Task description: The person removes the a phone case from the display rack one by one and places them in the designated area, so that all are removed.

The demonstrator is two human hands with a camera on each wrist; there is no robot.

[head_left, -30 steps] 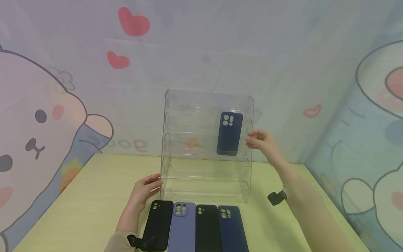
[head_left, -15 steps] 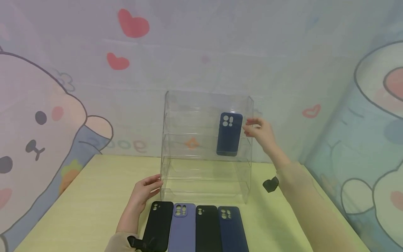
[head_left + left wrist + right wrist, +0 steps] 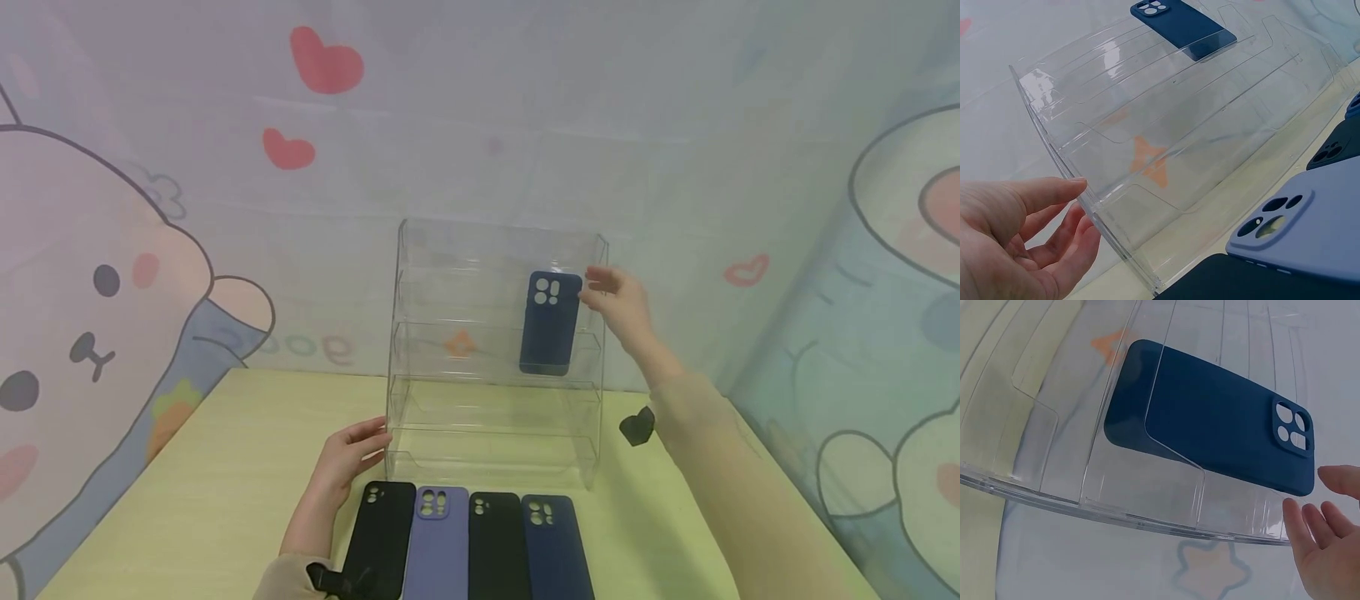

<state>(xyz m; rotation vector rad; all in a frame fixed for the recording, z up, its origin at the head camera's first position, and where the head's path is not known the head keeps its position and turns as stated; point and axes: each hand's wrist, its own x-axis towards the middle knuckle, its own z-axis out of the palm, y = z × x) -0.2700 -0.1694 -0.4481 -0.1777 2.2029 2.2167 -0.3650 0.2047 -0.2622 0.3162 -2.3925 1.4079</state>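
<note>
A clear tiered acrylic rack (image 3: 457,408) stands on the table, seen in every view. On its right side, a dark blue phone case (image 3: 549,323) leans upright in one tier, camera holes at the top. My right hand (image 3: 621,302) is at the upper right corner of that case. In the right wrist view the thumb (image 3: 1338,480) and fingers are apart, with no firm grip showing. My left hand (image 3: 348,454) touches the rack's lower left side panel with thumb and fingertips, as the left wrist view shows; its fingers are loosely bent.
In front of the rack lie a black phone case (image 3: 381,537), a purple phone case (image 3: 437,546), a second black phone case (image 3: 498,546) and another dark blue phone case (image 3: 558,550), side by side on the yellow table (image 3: 225,483). A printed cloth backdrop (image 3: 480,125) hangs behind.
My right hand has risen along the rack's right side, from beside the middle of the leaning blue case to its upper corner. My left hand has stayed at the side panel.
</note>
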